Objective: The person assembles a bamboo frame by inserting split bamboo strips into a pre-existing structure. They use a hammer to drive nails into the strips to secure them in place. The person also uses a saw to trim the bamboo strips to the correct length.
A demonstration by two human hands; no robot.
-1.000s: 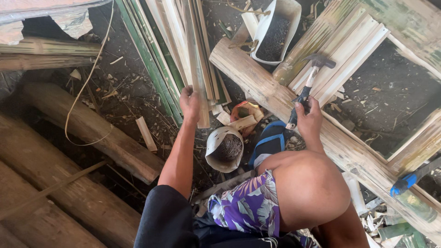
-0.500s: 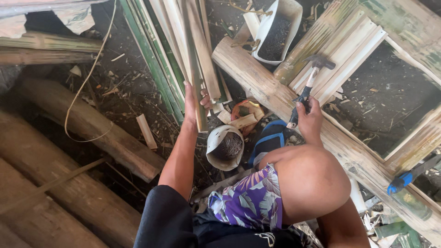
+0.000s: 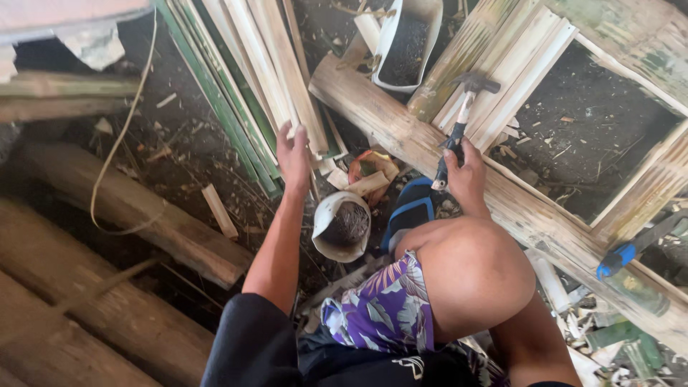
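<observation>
My knee (image 3: 469, 269) is bent up closest to me, a cup (image 3: 342, 226) on the ground just beyond it. My right hand (image 3: 467, 175) grips a hammer (image 3: 459, 129), its head over a beam (image 3: 401, 136). My left hand (image 3: 294, 158) is closed on a slat (image 3: 290, 75) in the leaning bundle

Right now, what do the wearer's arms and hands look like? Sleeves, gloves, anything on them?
Both arms are bare from shoulder to fingertips: no sleeves over the forearms, no gloves. No watch, ring or band shows on the left hand or the right hand. The top is black and ends at the shoulder. Below are shorts in a purple and white leaf print.
</observation>
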